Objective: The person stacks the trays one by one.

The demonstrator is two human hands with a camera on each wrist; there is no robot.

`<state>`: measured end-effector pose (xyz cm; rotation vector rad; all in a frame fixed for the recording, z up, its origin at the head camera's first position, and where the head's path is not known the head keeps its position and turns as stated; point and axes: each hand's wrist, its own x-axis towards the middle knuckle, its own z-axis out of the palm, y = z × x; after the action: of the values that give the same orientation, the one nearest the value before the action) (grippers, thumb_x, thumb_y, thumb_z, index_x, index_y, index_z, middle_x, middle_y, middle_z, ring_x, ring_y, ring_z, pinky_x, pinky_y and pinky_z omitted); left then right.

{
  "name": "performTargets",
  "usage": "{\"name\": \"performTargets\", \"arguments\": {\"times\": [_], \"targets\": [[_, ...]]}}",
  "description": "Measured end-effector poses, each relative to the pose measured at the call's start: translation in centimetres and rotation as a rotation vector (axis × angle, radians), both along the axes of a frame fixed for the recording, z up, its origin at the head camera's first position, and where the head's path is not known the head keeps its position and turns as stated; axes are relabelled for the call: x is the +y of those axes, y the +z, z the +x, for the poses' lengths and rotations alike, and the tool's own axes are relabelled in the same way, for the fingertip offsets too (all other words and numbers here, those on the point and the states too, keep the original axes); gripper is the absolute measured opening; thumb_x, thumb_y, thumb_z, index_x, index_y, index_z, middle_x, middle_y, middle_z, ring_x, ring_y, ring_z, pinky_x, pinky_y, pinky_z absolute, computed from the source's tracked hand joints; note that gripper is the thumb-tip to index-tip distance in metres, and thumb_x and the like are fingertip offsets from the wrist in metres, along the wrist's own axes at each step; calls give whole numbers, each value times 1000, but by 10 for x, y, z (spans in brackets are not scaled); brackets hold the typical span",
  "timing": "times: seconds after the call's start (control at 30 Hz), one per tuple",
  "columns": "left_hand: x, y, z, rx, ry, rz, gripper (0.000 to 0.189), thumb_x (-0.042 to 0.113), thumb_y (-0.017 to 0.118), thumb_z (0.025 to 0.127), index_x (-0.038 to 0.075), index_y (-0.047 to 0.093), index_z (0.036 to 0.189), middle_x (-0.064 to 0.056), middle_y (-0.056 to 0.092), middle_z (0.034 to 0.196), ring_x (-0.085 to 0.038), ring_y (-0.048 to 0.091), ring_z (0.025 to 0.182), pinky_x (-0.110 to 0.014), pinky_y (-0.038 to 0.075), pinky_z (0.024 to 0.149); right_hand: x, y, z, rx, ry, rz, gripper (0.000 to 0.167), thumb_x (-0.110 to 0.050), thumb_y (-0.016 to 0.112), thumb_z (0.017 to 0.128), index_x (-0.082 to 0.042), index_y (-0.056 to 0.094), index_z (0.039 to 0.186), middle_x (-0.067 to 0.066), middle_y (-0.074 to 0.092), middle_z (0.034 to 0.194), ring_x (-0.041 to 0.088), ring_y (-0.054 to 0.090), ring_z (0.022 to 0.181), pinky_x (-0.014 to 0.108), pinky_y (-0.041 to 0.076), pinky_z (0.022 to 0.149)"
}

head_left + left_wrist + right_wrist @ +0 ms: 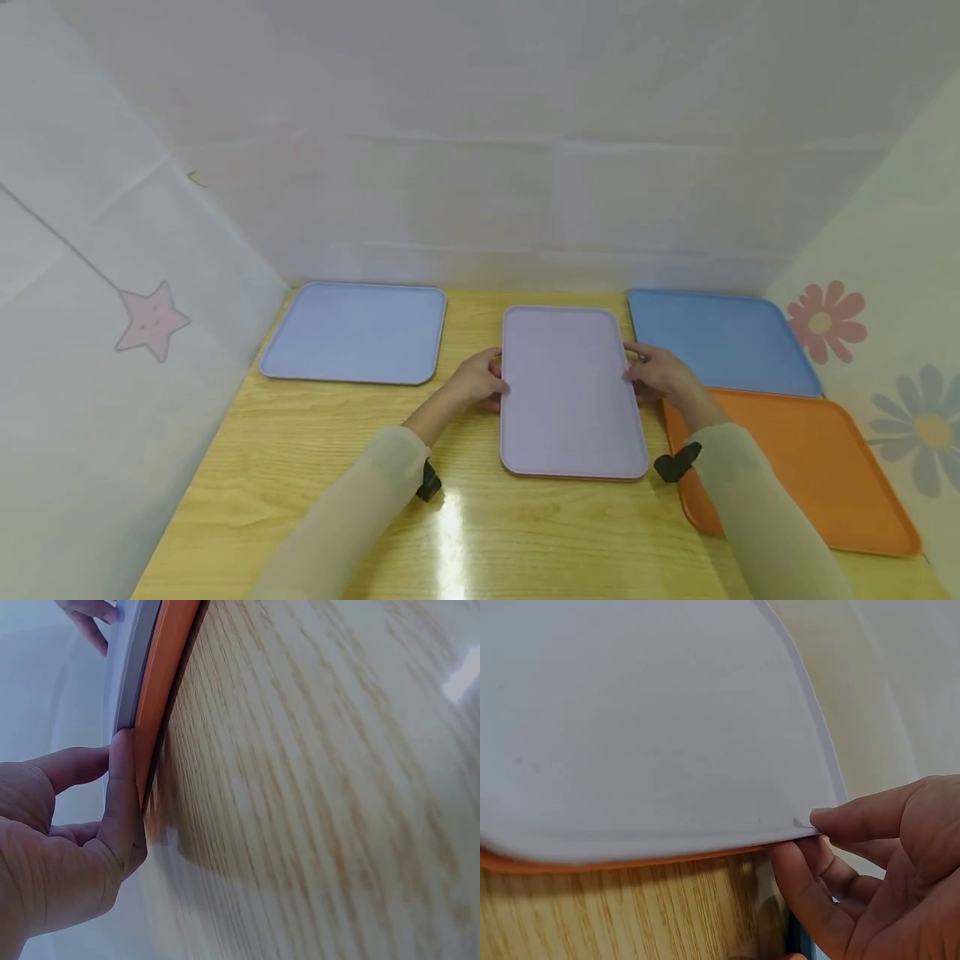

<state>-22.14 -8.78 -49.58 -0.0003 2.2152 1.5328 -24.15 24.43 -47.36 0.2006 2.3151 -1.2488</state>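
A lavender rectangular tray (573,392) lies lengthwise at the middle of the table, between both hands. Under it an orange tray (163,671) shows as a layer along the edge, in both wrist views. My left hand (477,380) grips the left long side, its thumb at the rim and other fingers bent by the edge. In the left wrist view a fingertip (122,742) presses against the stacked rims. On the opposite side my right hand (660,373) pinches the lavender rim, one digit on top and others beneath. The orange tray's middle is hidden.
On the wooden table (300,467), a pale blue tray (360,333) lies at back left. A darker blue tray (712,337) lies at back right, with another orange tray (817,467) in front of it, under the right forearm. White sheets (480,167) wall the back and sides.
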Motion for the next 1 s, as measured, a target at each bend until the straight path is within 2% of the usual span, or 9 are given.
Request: {"name": "performTargets", "arguments": {"times": [0.17,0.3,0.6,0.7,0.83,1.0], "targets": [[2,-2,0,-10,9,6,80,-9,69,85,8,37,156,-8,47,96,-20,63,72,-36,64,62,-1,0,-1,-10,-16,5,73,-3,60,96,-8,26,161,23,49,123,17,66,79,36,62,68],[3,-2,0,-6,6,4,81,-9,69,84,7,36,157,-8,46,95,-21,62,71,-36,64,63,-2,1,0,-15,-21,25,73,-2,58,96,-8,26,161,23,48,124,16,66,74,34,62,66],[1,-3,0,4,3,-33,81,-8,70,85,6,35,157,-9,48,97,-19,61,72,-33,63,60,-4,-4,1,-19,-3,46,72,-2,57,97,-9,24,161,32,43,143,15,68,76,33,62,68],[1,-2,0,26,-5,-50,81,-8,70,85,5,34,157,-10,49,97,-21,61,74,-32,63,60,-4,-5,-1,15,9,86,72,-4,58,96,-9,27,161,33,41,146,16,68,79,32,62,68],[2,-1,-1,61,-21,-83,80,-6,70,85,4,35,157,-10,50,97,-22,62,77,-32,63,60,-3,-4,-1,51,20,128,71,-5,59,94,-8,31,159,34,41,146,18,67,81,32,62,67],[2,-2,-1,40,-17,-83,80,-7,68,86,5,34,157,-9,49,97,-21,62,74,-32,63,60,-3,-5,3,35,4,87,72,-3,59,94,-6,29,159,33,45,138,18,69,78,35,63,68]]}}
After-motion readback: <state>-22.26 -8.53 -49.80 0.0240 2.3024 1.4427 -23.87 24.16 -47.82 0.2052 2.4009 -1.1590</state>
